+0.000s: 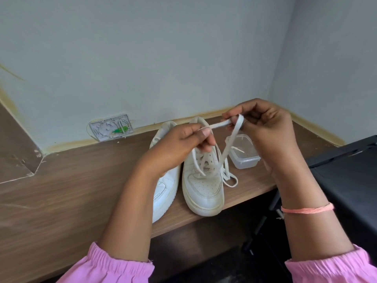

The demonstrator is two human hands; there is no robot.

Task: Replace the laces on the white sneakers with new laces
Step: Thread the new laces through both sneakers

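From the head view, two white sneakers are seen side by side on a wooden tabletop (pixel 81 180), toes toward the near edge. The right sneaker (pixel 204 188) is partly laced; the left sneaker (pixel 163 193) is partly hidden behind the left hand (pixel 179 148). A white lace (pixel 219 125) is stretched between both hands above the right sneaker. One stretch of it is pinched by the left hand, whose grip is closed round it with curled fingers. The right hand (pixel 267 129) is likewise closed on the lace, which is looped over its fingers and hangs down to the shoe's eyelets. More lace lies on the tabletop just right of the right sneaker. A clear plastic container (pixel 244 158) is set near that shoe, to its right and farther back. A pink thread band (pixel 308 209) is worn on the right wrist.
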